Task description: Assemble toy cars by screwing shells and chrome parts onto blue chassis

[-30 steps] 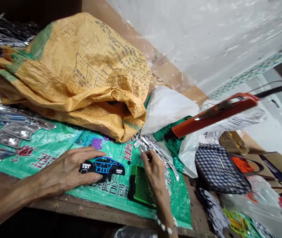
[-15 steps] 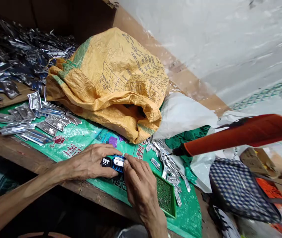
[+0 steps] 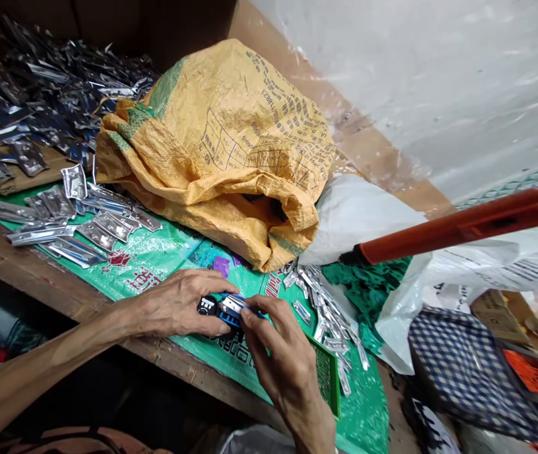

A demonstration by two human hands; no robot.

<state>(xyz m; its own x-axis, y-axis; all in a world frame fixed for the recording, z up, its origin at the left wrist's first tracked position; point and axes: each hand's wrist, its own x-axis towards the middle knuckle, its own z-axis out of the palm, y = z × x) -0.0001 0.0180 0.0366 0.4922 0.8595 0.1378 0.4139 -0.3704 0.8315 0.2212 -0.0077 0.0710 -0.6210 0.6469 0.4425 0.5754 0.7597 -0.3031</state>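
Observation:
My left hand (image 3: 181,302) grips a small blue-and-black plastic part (image 3: 208,306) with white marking on its black end. On top of that part lies a shiny metal piece (image 3: 232,305). The thumb and fingertips of my right hand (image 3: 281,347) close on the right end of the metal piece and partly cover it. Just right of my right hand is a green tray (image 3: 334,384) of tiny parts, partly hidden by the hand. Beyond it, small narrow metal pieces (image 3: 320,309) lie in a loose heap.
A yellow woven sack (image 3: 231,132) slumps behind my hands, near a purple piece (image 3: 222,265). Larger metal plates (image 3: 103,230) lie on the green sheet (image 3: 155,258), with a big pile (image 3: 37,107) behind. An orange power screwdriver (image 3: 458,224) hangs at right, above a checked bag (image 3: 477,372).
The metal piece now sits tilted on the plastic part, and my right fingers have shifted and lifted slightly at its right end. The whole view has shifted a little.

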